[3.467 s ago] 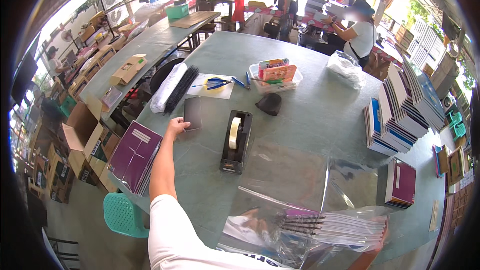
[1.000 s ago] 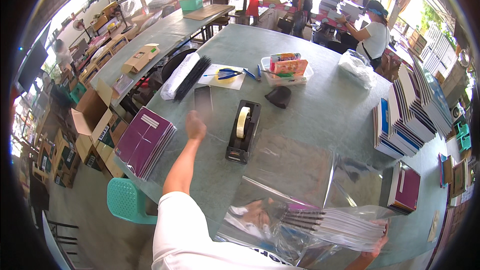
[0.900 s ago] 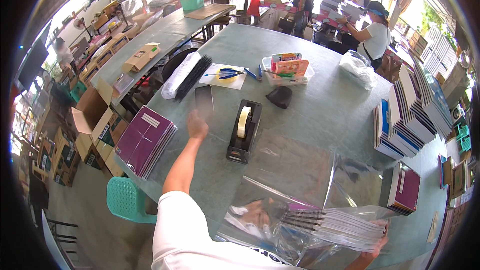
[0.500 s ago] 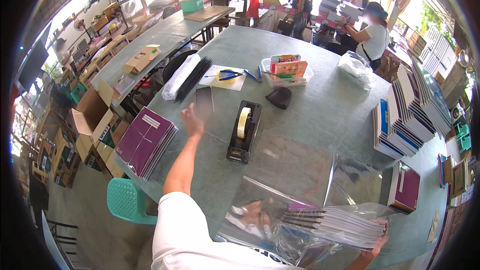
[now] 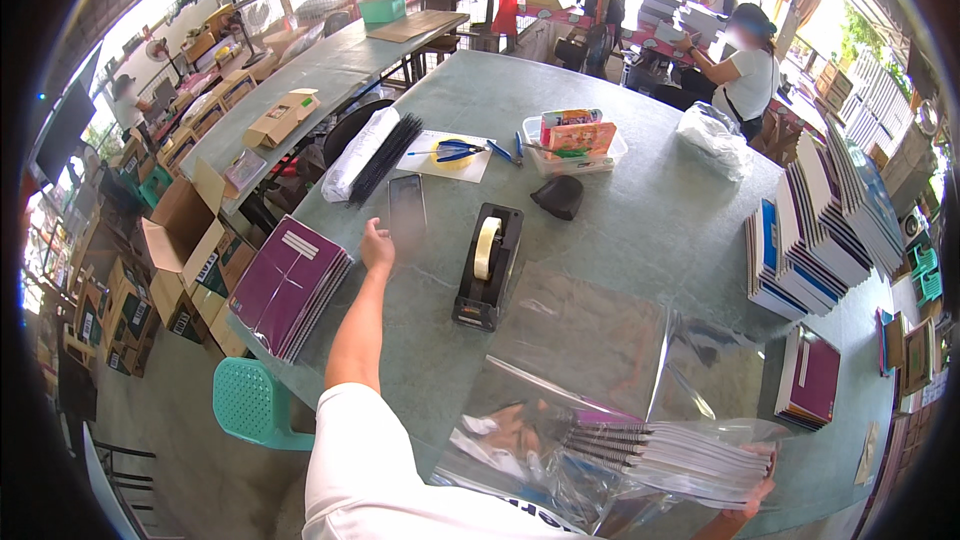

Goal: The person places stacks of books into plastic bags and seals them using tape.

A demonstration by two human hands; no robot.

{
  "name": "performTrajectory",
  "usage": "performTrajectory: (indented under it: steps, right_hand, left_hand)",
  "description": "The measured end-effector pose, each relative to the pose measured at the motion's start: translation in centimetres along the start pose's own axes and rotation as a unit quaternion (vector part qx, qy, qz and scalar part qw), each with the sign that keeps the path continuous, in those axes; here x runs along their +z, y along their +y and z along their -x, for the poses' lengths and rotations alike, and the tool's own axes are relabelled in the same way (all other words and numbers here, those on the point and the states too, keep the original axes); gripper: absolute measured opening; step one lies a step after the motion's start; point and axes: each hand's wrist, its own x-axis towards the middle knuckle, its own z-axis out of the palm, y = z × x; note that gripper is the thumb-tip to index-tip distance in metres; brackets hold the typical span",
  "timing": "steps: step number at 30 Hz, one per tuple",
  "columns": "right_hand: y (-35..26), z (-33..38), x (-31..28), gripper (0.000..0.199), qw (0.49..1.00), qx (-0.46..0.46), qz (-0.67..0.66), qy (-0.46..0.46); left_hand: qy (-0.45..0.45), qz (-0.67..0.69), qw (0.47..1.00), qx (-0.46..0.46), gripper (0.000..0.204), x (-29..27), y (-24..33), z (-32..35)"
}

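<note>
Near this side of the surface, the right hand grasps spiral notebooks in clear plastic and should keep their ends aligned, while the left hand, its grip unclear, is beside the phone.

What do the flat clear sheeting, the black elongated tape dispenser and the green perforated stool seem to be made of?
Flat clear sheeting: probably thin, glossy plastic film; the tabletop shows through, with bright creases.
Black elongated tape dispenser: likely hard plastic, smooth, from its even colour; painted metal is possible.
Green perforated stool: apparently moulded plastic, semi-matt, with uniform colour and regular holes.
</note>
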Motion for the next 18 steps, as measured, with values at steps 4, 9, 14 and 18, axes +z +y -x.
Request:
performTrajectory:
  steps: [4, 9, 14, 18]
  right_hand:
    - [0.5, -0.2, 1.4, 0.109, 0.999, -0.030, 0.016, 0.039]
    - [0.2, -0.8, 0.4, 0.103, 0.998, -0.009, 0.054, 0.023]
    - [-0.3, -1.6, 2.0, 0.101, 0.997, 0.011, 0.060, 0.041]
    - [-0.7, -2.3, 3.1, 0.099, 0.996, 0.025, 0.071, 0.050]
  left_hand:
    - [-0.030, 0.002, 0.999, -0.015, 0.041, -0.3, 0.6, -0.1]
    - [-0.049, -0.126, 0.989, 0.068, 0.044, -0.9, 1.7, -1.1]
    - [-0.068, -0.199, 0.972, 0.105, 0.040, -0.4, 4.3, -3.2]
    - [-0.059, -0.216, 0.969, 0.103, 0.035, 0.8, 4.9, -4.0]
